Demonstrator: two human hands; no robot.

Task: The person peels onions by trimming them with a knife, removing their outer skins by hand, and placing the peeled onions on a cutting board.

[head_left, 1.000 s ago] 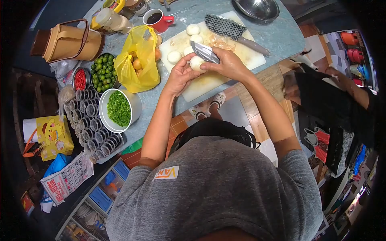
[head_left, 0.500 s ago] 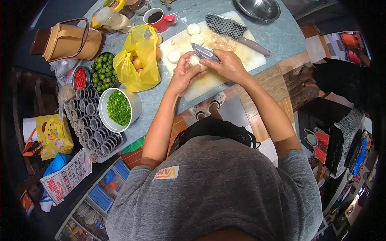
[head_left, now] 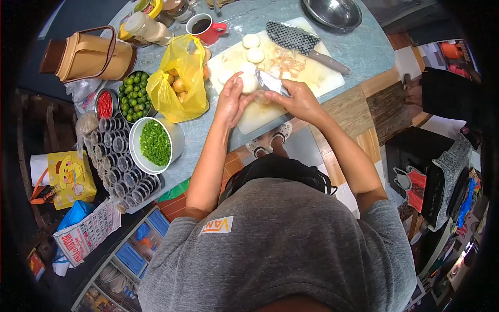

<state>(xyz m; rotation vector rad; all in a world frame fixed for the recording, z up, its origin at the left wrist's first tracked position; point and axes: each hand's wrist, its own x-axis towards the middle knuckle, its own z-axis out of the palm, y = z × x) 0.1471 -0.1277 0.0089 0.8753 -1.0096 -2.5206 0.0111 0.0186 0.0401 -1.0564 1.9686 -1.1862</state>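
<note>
A white peeled onion (head_left: 249, 83) sits in the fingers of my left hand (head_left: 232, 102), over the near edge of the white cutting board (head_left: 325, 79). My right hand (head_left: 299, 100) is closed on a small knife (head_left: 271, 81), its shiny blade beside the onion. A thin, pale scrap of skin (head_left: 264, 98) shows between my hands. Several other peeled onions (head_left: 255, 55) rest on the board, some partly behind my left hand. Brown onion skins (head_left: 287, 62) lie there too, near a cleaver (head_left: 292, 36) with a dimpled dark blade.
Left of the board stand a yellow bag (head_left: 179, 101) of onions, a red mug (head_left: 212, 33), green limes (head_left: 134, 93), red chilies (head_left: 104, 104), a white tub of chopped greens (head_left: 155, 144) and lidded cups (head_left: 122, 166). A metal bowl (head_left: 335, 13) is at the far right.
The knife blade has shifted from across the onion's top to its right side and now catches the light. My right hand has lowered slightly. More of the onion shows.
</note>
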